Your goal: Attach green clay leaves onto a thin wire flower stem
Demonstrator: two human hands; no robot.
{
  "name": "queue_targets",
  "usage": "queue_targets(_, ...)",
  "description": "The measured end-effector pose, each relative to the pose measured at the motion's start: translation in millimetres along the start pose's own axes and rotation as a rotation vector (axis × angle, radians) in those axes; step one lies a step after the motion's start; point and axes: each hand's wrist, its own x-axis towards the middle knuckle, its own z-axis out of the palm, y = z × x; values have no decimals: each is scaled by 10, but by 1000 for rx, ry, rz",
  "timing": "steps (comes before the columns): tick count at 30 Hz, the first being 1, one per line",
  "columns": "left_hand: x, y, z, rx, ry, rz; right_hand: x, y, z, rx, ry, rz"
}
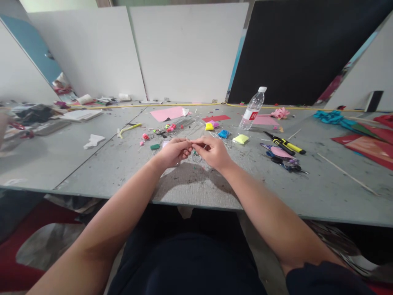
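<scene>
My left hand point(172, 152) and my right hand point(211, 151) meet above the grey table point(123, 164), fingertips pinched together on a small thin piece between them, too small to name. A thin wire loop point(196, 157) lies on the table just below the fingers. Behind the hands lie thin metal wires point(184, 125) and small lumps of coloured clay: pink point(171, 128), yellow point(209, 126), blue point(224, 134) and pale yellow point(240, 139). A green piece point(155, 146) sits left of my left hand.
A plastic water bottle point(252, 108) stands at the back right. Yellow-handled pliers point(285, 143) and a cutter lie to the right, with pink paper point(168, 113), red sheets point(368, 145) and a wooden stick point(346, 174). White boards point(187, 49) and a black board point(307, 49) lean behind.
</scene>
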Motion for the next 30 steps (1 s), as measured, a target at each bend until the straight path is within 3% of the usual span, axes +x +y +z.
queue_targets(7, -12, 8, -22, 146, 31, 130, 22, 79, 4, 186, -45, 125)
queue_targets(16, -52, 14, -55, 324, -16, 254, 56, 58, -17, 400, -63, 366)
queue_targets(22, -108, 41, -48, 448, -9, 272, 59, -4, -48, 505, -107, 445)
queue_targets(30, -115, 66, -21, 376, -12, 251, 53, -37, -36, 618, -89, 543)
